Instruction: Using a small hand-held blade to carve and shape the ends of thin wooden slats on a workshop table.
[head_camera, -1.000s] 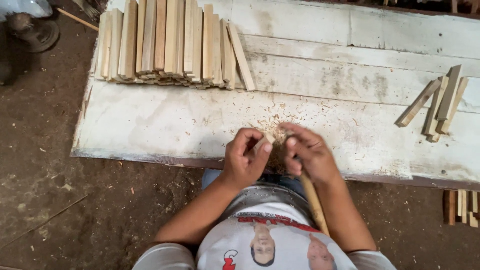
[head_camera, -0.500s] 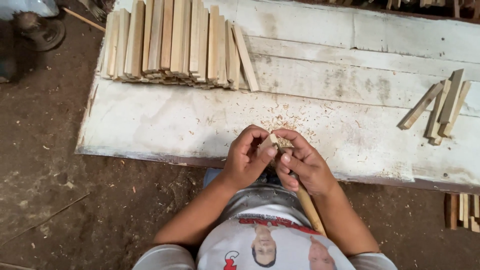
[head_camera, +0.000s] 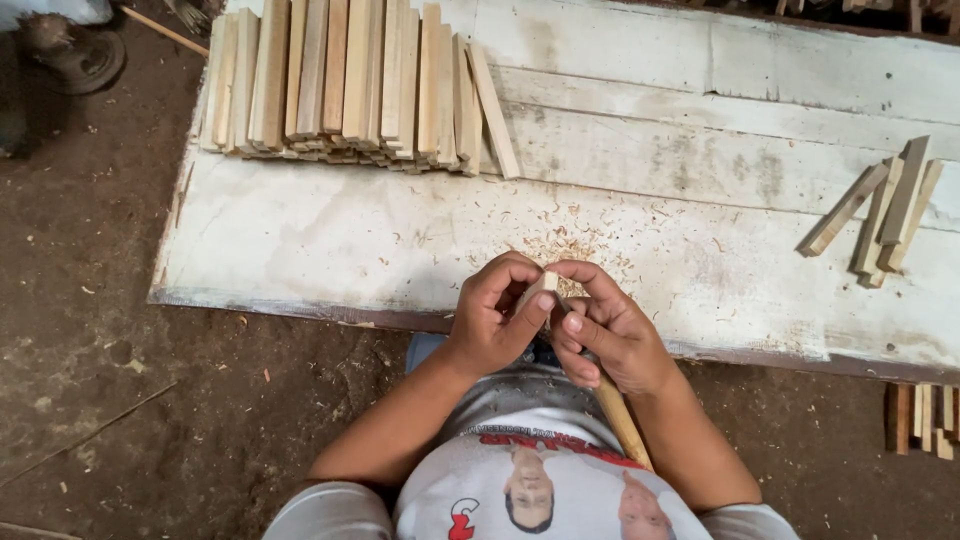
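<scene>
Right at lower centre of the head view, both hands are working together over the near edge of a whitewashed plank table (head_camera: 330, 240). The left hand (head_camera: 492, 325) is curling its fingers around a small pale wooden piece (head_camera: 535, 295), thumb pressing its side. The right hand (head_camera: 608, 335) is closing on a tool with a long round wooden handle (head_camera: 622, 420), which is slanting down toward the lower right; its tip is hidden between the fingers. Curly shavings (head_camera: 565, 240) are lying scattered on the chalky, scuffed boards just above the hands. At upper left, a neat stack of flat wooden slats (head_camera: 350, 80) is resting; at right, a few loose angled sticks (head_camera: 885, 215) are lying.
</scene>
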